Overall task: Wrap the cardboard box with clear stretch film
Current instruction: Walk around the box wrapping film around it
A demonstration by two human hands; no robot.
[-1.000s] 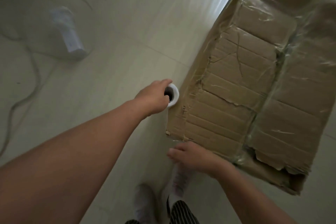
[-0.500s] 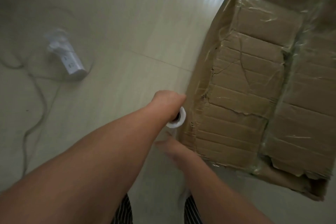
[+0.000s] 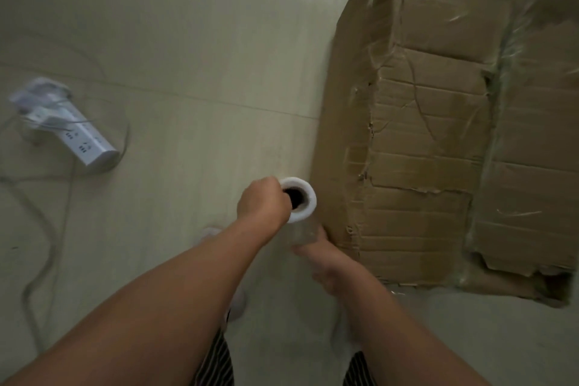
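Note:
A large worn cardboard box [image 3: 438, 147] stands on the floor at the right, its top and sides covered in shiny clear film. My left hand [image 3: 261, 202] grips the top end of a white stretch film roll [image 3: 301, 202], fingers in its dark core, right beside the box's near left corner. Below it my right hand [image 3: 319, 255] holds the lower part of the roll, which is mostly hidden behind the hands. A sheet of film runs from the roll along the box's left side, faint and blurred.
A white power strip [image 3: 70, 131] with plugs and grey cables [image 3: 40, 229] lies on the pale tiled floor at the left. My feet in light shoes and striped trouser legs show at the bottom, close to the box.
The view and both hands have come toward the box's near left corner. My right hand left the box's edge and went under the roll, now holding its lower part.

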